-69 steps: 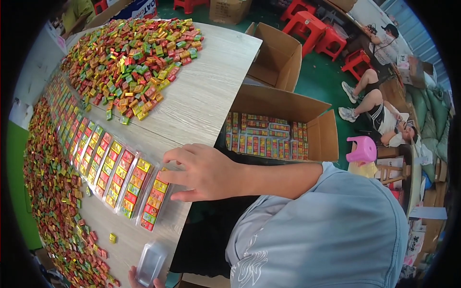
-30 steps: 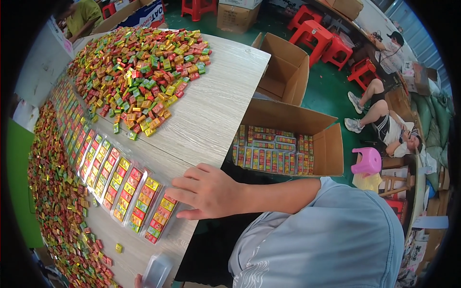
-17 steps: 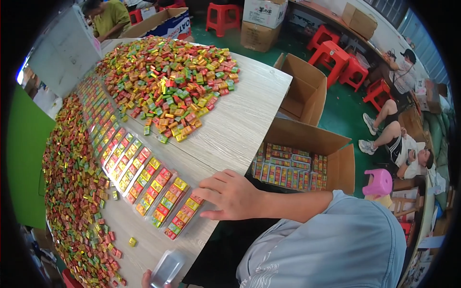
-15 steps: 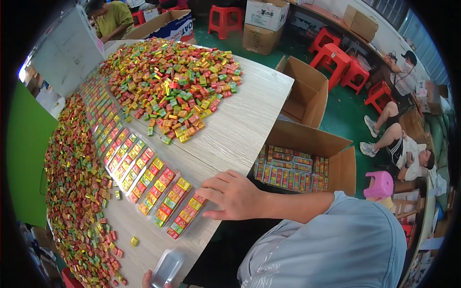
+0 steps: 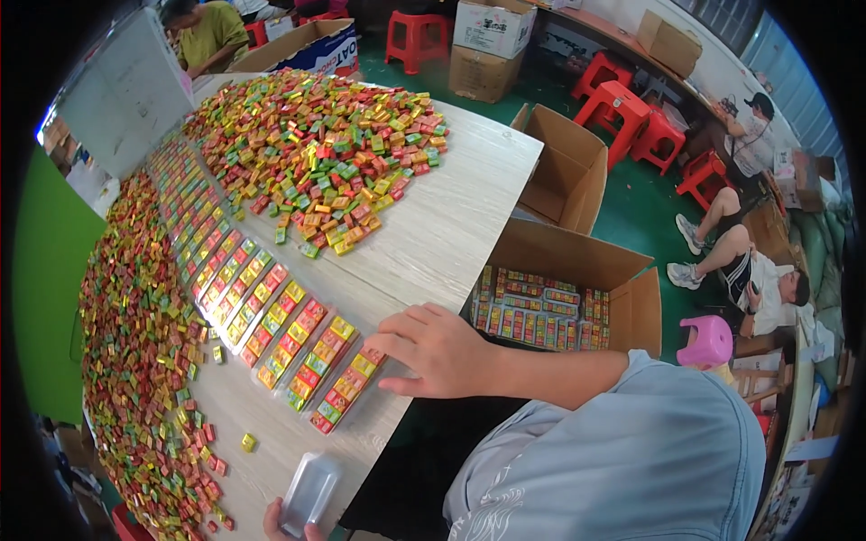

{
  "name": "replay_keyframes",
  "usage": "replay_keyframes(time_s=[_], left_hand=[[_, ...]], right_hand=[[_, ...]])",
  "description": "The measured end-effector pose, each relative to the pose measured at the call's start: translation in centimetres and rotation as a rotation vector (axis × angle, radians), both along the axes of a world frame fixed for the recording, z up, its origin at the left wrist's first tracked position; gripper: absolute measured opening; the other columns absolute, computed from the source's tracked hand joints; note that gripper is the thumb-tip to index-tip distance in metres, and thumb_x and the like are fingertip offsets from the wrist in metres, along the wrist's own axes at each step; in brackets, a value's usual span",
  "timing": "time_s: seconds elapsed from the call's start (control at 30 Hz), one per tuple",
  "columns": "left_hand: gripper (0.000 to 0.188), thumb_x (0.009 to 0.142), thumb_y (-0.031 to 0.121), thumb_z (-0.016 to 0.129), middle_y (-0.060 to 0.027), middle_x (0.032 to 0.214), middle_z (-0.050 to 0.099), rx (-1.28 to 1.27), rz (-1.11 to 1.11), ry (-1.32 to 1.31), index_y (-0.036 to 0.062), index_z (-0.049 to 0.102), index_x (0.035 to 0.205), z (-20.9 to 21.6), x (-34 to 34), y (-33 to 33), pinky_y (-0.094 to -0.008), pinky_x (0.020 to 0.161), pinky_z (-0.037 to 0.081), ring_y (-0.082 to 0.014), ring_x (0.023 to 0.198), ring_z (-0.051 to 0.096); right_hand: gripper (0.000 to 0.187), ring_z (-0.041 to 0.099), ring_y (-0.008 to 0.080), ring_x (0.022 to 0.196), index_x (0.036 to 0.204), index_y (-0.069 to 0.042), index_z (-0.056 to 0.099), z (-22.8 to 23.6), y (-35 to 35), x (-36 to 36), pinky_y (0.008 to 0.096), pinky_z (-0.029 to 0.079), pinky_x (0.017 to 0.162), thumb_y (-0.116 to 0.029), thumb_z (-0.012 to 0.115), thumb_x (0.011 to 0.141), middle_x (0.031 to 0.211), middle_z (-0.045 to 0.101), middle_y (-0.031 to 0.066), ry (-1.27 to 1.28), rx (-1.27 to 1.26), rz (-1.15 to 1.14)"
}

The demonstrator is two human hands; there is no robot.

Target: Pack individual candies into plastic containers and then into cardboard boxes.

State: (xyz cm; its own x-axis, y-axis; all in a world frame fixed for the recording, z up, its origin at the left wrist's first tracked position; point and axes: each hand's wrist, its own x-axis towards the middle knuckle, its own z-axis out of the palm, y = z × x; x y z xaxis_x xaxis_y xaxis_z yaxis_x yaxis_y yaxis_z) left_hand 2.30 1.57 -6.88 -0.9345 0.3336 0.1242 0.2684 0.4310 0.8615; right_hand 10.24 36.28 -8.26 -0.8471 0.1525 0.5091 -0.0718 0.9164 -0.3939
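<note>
Resting flat with fingers spread, the right hand (image 5: pixel 440 350) touches the nearest clear tray of small coloured blocks (image 5: pixel 347 389) at the pale wooden table (image 5: pixel 451 216) edge. Lower down, the left hand (image 5: pixel 287 525) pinches an empty clear plastic tray (image 5: pixel 309 493).

The single head-worn fisheye camera looked steeply down from above the person's chest onto the pale wood-grain table (image 5: pixel 451 225), close enough that the right hand (image 5: pixel 433 350) filled mid-frame. It faced forward-left along the table; straight edges bowed toward the dark circular rim.
</note>
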Motion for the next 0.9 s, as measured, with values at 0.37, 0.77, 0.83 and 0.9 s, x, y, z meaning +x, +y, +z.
replay_keyframes(time_s=[0.37, 0.77, 0.83, 0.9], left_hand=[[0.061, 0.09, 0.032, 0.064, -0.0175, 0.136, 0.052, -0.07, 0.055, 0.144, -0.0041, 0.05, 0.136, 2.1, -1.7, -1.6, -0.0434, 0.112, 0.033, -0.0331, 0.133, 0.046], [0.025, 0.091, 0.03, 0.07, -0.0106, 0.096, 0.064, -0.777, -0.365, 0.574, 0.0082, 0.069, 0.104, 5.1, -17.3, -3.5, -0.0448, 0.093, 0.047, -0.031, 0.099, 0.063], [0.025, 0.091, 0.03, 0.07, -0.0104, 0.096, 0.064, -0.752, -0.376, 0.621, 0.0085, 0.069, 0.104, 4.5, -18.3, -3.8, -0.0445, 0.093, 0.047, -0.0309, 0.1, 0.063], [0.026, 0.09, 0.03, 0.071, -0.0097, 0.097, 0.063, -0.694, -0.356, 0.751, 0.0091, 0.069, 0.105, 3.1, -18.5, -4.1, -0.0435, 0.091, 0.048, -0.0299, 0.1, 0.062]], right_hand=[[0.057, 0.062, 0.0355, 0.106, 0.128, -0.001, 0.055, 1.5, 0.6, 0.3, 0.0434, 0.051, 0.093, -0.028, 0.077, 0.083, 0.121, 0.062, 0.0168, -0.038, 0.098, -0.101], [0.025, 0.059, 0.0332, 0.103, 0.11, -0.004, 0.066, 9.8, -5.6, -9.1, 0.0422, 0.046, 0.093, -0.007, 0.07, 0.085, 0.111, 0.063, 0.0133, 0.035, 0.308, 0.363], [0.023, 0.059, 0.0312, 0.1, 0.106, -0.007, 0.065, 10.4, -7.9, -11.3, 0.0438, 0.045, 0.091, -0.01, 0.071, 0.084, 0.105, 0.063, 0.01, -0.068, 0.352, 0.538], [0.024, 0.06, 0.0304, 0.1, 0.106, -0.008, 0.065, 9.8, -9.7, -13.6, 0.044, 0.045, 0.092, -0.011, 0.072, 0.084, 0.102, 0.063, 0.0094, -0.156, 0.355, 0.571]])
